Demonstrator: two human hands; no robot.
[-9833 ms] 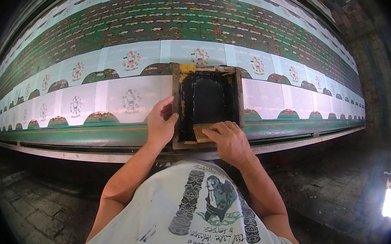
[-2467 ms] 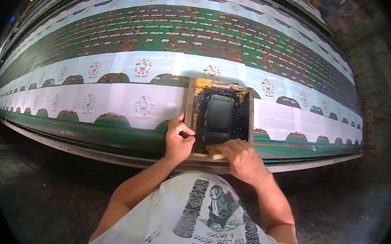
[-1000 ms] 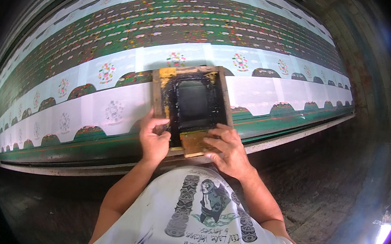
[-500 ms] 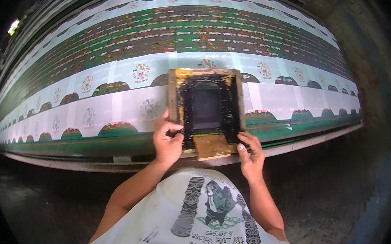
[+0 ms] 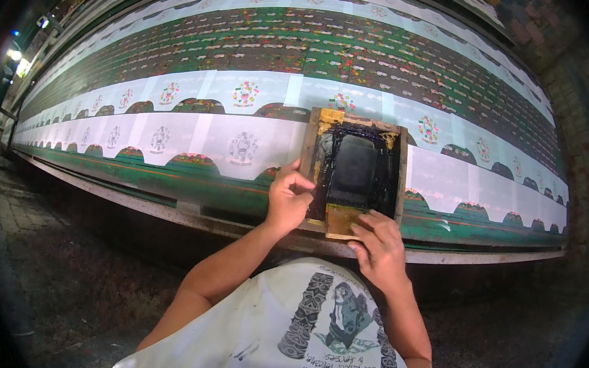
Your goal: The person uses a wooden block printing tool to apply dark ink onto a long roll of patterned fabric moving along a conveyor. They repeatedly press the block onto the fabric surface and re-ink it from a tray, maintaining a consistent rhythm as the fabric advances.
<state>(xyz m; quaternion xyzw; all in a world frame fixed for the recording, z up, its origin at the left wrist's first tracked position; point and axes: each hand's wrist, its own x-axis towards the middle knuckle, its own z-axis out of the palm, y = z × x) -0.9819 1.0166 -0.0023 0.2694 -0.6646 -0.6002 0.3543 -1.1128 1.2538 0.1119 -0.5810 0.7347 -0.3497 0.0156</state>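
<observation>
A wooden screen-printing frame (image 5: 401,172), smeared with black and yellow ink, lies over the near row of pale fabric pieces. Its dark mesh window (image 5: 354,168) faces up. My left hand (image 5: 289,199) is closed on the frame's left side, thumb and forefinger pinched at the rim. At the near end of the frame stands a flat wooden squeegee (image 5: 341,224). My right hand (image 5: 379,247) has its fingers on the squeegee's right end, thumb below. The squeegee's lower edge and the fabric under the frame are hidden.
A long green printing table (image 5: 238,192) stretches to both sides. Left of the frame, a fabric piece (image 5: 205,132) bears a grey outline print; plain fabric (image 5: 437,178) lies to the right. Colour-printed pieces (image 5: 274,92) form the row behind. The table's metal edge (image 5: 249,232) runs before me.
My right hand has gone from the frame's right side to the squeegee. My left hand still grips the left side. The whole view has shifted, with the frame now farther right in it.
</observation>
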